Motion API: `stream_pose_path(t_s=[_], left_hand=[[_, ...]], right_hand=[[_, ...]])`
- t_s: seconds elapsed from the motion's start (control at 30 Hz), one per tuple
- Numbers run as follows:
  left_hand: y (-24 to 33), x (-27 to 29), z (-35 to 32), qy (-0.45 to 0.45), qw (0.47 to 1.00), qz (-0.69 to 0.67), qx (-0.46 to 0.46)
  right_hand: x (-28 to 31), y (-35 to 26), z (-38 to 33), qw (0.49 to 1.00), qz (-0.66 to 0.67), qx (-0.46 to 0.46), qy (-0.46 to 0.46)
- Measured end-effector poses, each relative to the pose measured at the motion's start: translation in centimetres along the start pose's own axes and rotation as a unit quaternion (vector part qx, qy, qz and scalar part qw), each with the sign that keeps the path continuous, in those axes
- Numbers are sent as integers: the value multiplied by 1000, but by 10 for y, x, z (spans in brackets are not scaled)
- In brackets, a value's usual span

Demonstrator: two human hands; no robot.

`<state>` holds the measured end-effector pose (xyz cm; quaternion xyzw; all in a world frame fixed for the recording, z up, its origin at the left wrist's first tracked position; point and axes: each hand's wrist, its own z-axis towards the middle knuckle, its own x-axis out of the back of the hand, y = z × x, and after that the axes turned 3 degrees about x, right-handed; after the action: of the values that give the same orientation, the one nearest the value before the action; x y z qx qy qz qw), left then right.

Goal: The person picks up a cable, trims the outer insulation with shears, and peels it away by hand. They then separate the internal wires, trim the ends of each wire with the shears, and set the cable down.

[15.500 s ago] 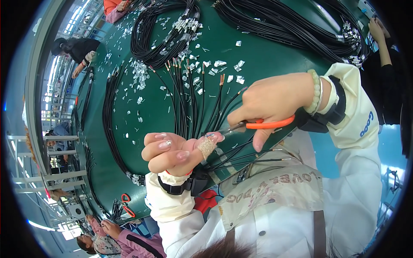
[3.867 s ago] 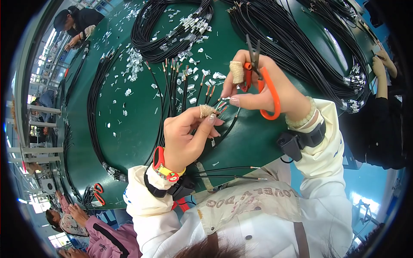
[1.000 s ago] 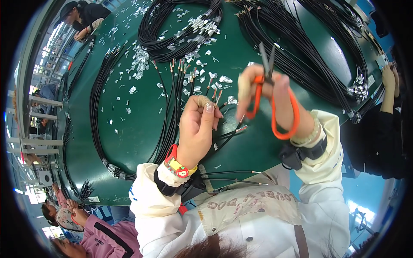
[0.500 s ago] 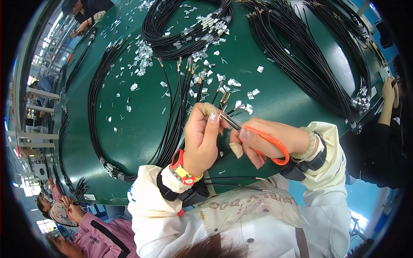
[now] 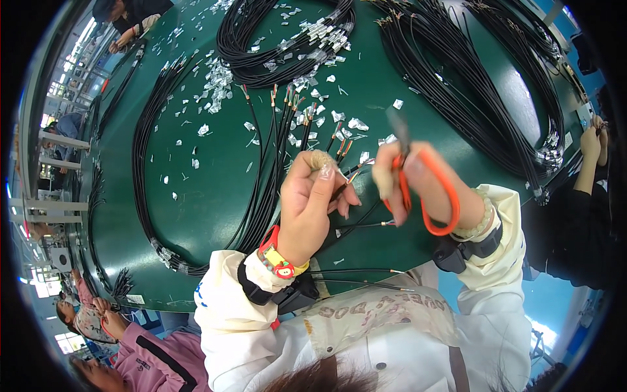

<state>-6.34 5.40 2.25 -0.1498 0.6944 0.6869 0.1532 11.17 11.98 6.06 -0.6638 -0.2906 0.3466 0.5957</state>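
My left hand [image 5: 312, 202] is closed, thumb and finger pinching the stripped end of a black cable [image 5: 337, 193] with thin wires showing. Tan tape wraps one of its fingertips. In my right hand [image 5: 418, 179] are scissors [image 5: 441, 225] with orange handles; their blades are blurred, pointing away from me and apart from the cable. Just beyond my left hand, several black cables [image 5: 261, 189] fan out with coloured wire ends. Another black cable [image 5: 366, 225] with a bared end lies between my hands and the table's near edge.
Scraps of silver foil [image 5: 219, 88] litter the green table [image 5: 209, 215]. A coiled black cable bundle [image 5: 245, 72] lies at the far side, a larger bundle [image 5: 457, 91] at the right. A person in pink [image 5: 157, 356] sits at the lower left; another person's hand [image 5: 591, 140] is at the right.
My right hand has drawn the scissors right, away from the cable end, and turned the blades to point away from me. My left hand stays almost in place, still pinching the cable.
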Motion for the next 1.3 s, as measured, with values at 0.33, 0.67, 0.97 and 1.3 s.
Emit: stream_pose_path(t_s=[0.33, 0.67, 0.97, 1.3], left_hand=[[4, -3, -4, -7, 993, 106, 47], [1, -2, 5, 34, 997, 33, 55], [-5, 3, 8, 64, 983, 155, -69], [-3, 8, 11, 76, 960, 239, -123]], right_hand=[[-8, 12, 7, 980, -89, 132, 115], [-2, 6, -3, 994, 27, -35, -102], [-4, 5, 12, 965, -73, -158, -194], [-8, 6, 15, 974, -55, -156, -156]])
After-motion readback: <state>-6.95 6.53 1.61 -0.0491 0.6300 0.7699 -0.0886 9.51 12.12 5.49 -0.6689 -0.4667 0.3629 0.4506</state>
